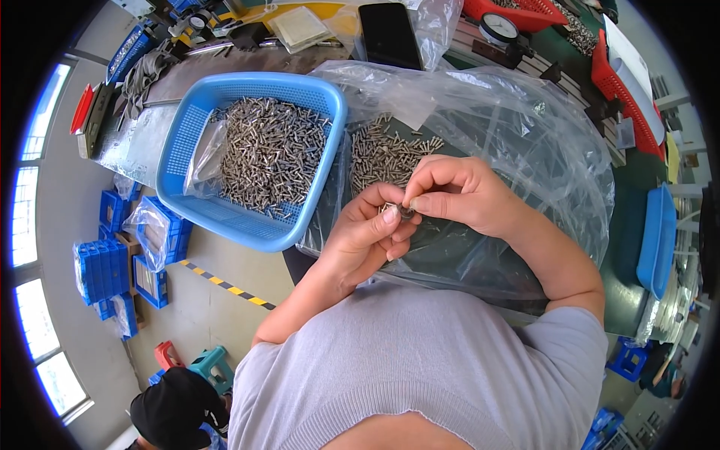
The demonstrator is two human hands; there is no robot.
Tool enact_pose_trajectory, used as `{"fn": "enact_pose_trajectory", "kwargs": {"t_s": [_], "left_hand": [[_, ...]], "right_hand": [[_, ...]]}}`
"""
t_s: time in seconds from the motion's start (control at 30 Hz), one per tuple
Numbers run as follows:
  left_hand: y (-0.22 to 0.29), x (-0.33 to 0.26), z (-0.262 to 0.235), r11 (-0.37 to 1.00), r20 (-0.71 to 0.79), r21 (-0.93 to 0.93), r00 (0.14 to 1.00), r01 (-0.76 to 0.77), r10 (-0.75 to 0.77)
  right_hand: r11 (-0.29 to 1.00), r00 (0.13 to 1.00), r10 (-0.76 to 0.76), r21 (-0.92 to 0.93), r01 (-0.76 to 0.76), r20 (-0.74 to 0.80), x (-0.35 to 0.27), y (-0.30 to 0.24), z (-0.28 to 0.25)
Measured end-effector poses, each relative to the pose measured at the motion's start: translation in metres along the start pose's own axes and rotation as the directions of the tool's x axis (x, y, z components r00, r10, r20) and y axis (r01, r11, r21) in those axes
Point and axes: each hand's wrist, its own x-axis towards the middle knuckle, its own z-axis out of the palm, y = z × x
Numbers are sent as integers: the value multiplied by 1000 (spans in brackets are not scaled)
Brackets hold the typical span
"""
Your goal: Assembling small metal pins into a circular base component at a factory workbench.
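My left hand (366, 231) is closed with its thumb and fingers pinched together, and a few small metal pins (387, 207) show at its fingertips. Against it my right hand (463, 193) pinches thumb to forefinger. Between the two sits a small dark, roundish metal piece (407, 213), mostly covered by fingers. Just beyond my hands a loose pile of small metal pins (386, 154) lies on clear plastic sheeting (517, 112). To the left, a blue plastic basket (169, 161) holds a heap of similar pins (274, 150) and a clear bag (206, 159).
A black phone (390, 36) lies at the back beside a pale pad (300, 28). Dial gauges (499, 28) stand behind the sheeting. Red baskets (621, 90) and a blue tray (656, 240) line the right. Blue crates (105, 270) stand on the floor; another person (176, 409) is at lower left.
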Motion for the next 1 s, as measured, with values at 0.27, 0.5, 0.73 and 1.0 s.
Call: {"fn": "enact_pose_trajectory", "kwargs": {"t_s": [0.27, 0.5, 0.73, 1.0], "left_hand": [[0, 0, -3, 1000, 17, 7, 1000, 14, -14], [1, 1, 2, 1000, -21, 17, 1000, 16, -16], [2, 3, -1, 1000, 31, 22, 999, 20, -20], [-2, 1, 4, 999, -55, 37, 999, 1, 1]], "right_hand": [[986, 997, -73, -153, 71, -5, 1, 2, -1], [915, 988, -152, -380, 131, -24, -1, -4, 6], [722, 913, -406, -600, 345, 37, 2, 2, 8], [675, 891, -452, -640, 366, 33, -1, -4, 2]]}}
